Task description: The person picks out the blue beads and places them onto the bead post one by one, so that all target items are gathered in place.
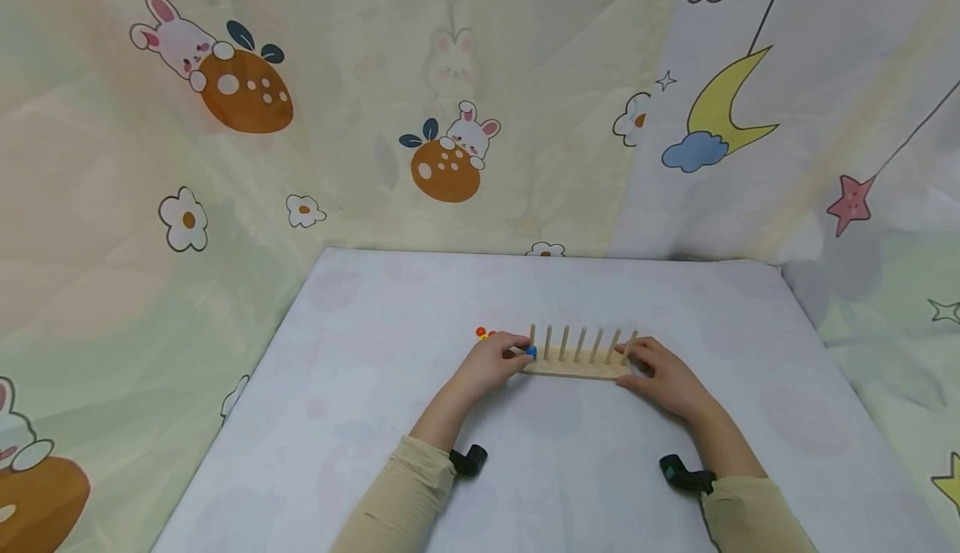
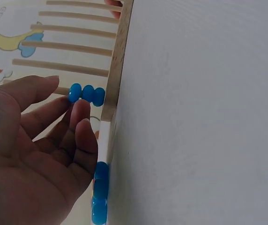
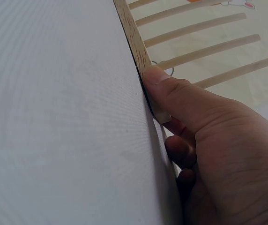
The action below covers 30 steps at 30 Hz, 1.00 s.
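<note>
Wooden peg rack (image 1: pixel 576 369) stands on the tabletop (image 1: pixel 360 420), its row of pegs upright, running from nine to three o'clock in the head view. Farthest left are some red-orange and yellow pieces (image 1: pixel 481 332), at about eleven o'clock from the left grip (image 1: pixel 489 361). That grip is at the rack's nine o'clock end, its thumb apart from its bent fingers, with nothing visibly clamped between them; whether a fingertip touches the blue beads (image 2: pixel 88 93) cannot be told. These beads sit low on the left-end peg (image 2: pixel 63 90), the lowest against the base. At three o'clock the right grip (image 1: pixel 667 376) is clamped on the rack's end, thumb on the near edge.

The step appears to be settling beads on that peg. For this, best push straight down the peg's line, keep the fingers off its neighbour, and let the right grip brace the base so it neither slides nor tips.

Only the left wrist view shows the beads as a row of rounded forms, and more blue pieces (image 2: pixel 101 188) beyond the rack's left end; in the head view the left grip hides these. The right wrist view alone shows the thumb's press on the base closely.
</note>
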{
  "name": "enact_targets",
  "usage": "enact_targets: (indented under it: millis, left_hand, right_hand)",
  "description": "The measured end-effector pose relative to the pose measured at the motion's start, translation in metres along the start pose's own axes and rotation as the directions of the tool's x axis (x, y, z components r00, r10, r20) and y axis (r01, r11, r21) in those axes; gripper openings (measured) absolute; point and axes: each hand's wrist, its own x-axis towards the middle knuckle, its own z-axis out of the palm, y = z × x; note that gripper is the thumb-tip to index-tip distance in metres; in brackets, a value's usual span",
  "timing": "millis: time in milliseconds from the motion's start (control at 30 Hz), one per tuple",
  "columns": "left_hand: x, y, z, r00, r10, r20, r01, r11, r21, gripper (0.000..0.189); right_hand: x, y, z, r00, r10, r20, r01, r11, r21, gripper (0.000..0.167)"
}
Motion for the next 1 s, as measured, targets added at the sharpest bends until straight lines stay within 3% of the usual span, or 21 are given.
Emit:
enact_targets:
  millis: [167,367,633,900,1000]
  left_hand:
    - [-0.003,-0.005,-0.006,1.0,-0.015,-0.009,0.015,1.0,0.025,0.036]
    - [-0.01,-0.016,-0.032,0.998,-0.015,-0.061,0.018,0.999,0.044,0.028]
    - [-0.018,-0.042,-0.061,0.975,-0.167,-0.144,0.166,0.986,-0.017,0.022]
    - [-0.025,-0.059,-0.063,0.981,-0.148,-0.122,0.156,0.986,0.059,0.016]
    - [-0.026,-0.063,-0.063,0.985,-0.108,-0.132,0.119,0.989,0.084,0.017]
  right_hand:
    - [0.0,0.0,0.0,1.0,0.022,0.01,-0.022,1.0,0.004,0.057]
    - [0.0,-0.001,0.0,1.0,0.012,0.008,-0.012,1.0,0.014,0.056]
    - [0.001,0.001,0.0,1.0,0.009,-0.003,-0.009,1.0,-0.008,0.055]
    - [0.0,0.003,0.001,1.0,0.007,0.0,-0.007,1.0,-0.003,0.055]
    - [0.0,0.003,0.001,1.0,0.01,0.001,-0.01,1.0,-0.007,0.055]
